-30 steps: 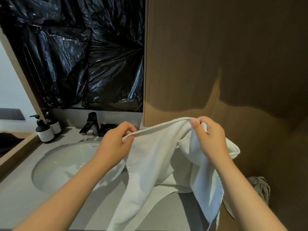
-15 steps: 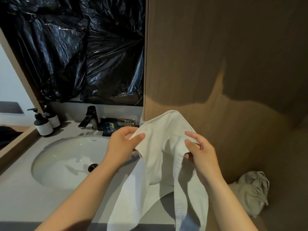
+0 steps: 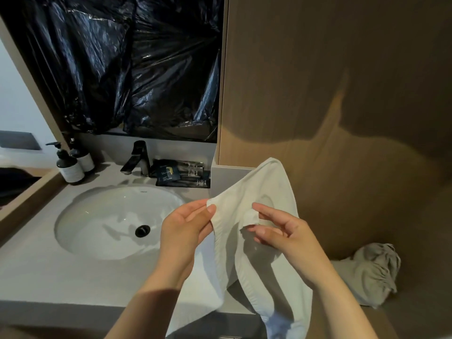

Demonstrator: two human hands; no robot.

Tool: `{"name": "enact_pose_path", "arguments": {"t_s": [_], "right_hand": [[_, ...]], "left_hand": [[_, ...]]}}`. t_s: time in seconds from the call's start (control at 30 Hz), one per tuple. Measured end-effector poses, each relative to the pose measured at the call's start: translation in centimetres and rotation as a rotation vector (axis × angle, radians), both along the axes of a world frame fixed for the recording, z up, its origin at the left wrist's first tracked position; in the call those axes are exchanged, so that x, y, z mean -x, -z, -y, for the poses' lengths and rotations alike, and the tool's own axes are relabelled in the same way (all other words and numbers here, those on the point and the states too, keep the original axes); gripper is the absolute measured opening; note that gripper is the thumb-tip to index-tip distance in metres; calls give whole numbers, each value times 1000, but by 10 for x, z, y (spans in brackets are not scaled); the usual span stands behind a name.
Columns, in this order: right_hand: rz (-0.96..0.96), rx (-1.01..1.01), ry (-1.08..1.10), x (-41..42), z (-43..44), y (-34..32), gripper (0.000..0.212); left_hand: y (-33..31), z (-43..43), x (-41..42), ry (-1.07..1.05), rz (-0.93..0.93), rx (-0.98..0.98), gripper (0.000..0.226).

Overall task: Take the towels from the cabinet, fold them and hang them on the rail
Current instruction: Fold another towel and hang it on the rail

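A white towel [image 3: 259, 189] hangs in front of me over the right end of the grey counter, its lower part draping past the counter's front edge. My left hand [image 3: 186, 226] pinches the towel's left edge between thumb and fingers. My right hand [image 3: 281, 231] holds a fold of cloth near the middle, fingers partly spread. A crumpled grey-beige cloth [image 3: 374, 270] lies low at the right against the wooden panel. No rail or cabinet opening is in view.
A white oval sink [image 3: 97, 216] with a black drain sits in the grey counter [image 3: 36, 265]. Behind it stand a dark tap [image 3: 138, 159], two pump bottles [image 3: 69, 165] and dark sachets [image 3: 181, 174]. Black plastic sheeting [image 3: 127, 64] covers the mirror. A wooden wall panel [image 3: 330, 81] stands at right.
The towel has been drawn in and lowered, from a wide spread to a narrower bunch. Both hands have come closer together and regripped. The view has tipped down, showing the sink drain and sachets.
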State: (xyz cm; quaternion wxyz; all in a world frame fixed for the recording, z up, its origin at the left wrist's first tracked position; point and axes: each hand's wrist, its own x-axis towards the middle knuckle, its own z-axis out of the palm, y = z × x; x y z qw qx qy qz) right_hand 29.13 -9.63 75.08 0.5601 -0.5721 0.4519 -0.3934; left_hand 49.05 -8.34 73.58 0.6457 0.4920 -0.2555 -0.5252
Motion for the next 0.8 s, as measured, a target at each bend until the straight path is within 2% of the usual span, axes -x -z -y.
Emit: {"name": "enact_pose_path", "arguments": {"t_s": [0.07,0.13,0.27,0.37,0.53,0.8], "right_hand": [[-35,41,-8,-2,0,1,40],[-42,97,81,-6,0,4,34],[-190,298,190,-15,-3,9,13],[-253,503,266,-16,-2,5,7],[-162,399,186,-19,-1,0,7],[-179,474,219,-18,-1,2,13]], "left_hand": [[-2,-2,2,-25,135,8,15],[-4,-4,6,-22,228,23,12],[-8,-10,17,38,301,78,10],[-12,-14,21,74,316,123,15],[-21,-16,26,88,348,191,18],[-19,-17,33,108,435,203,16]]}}
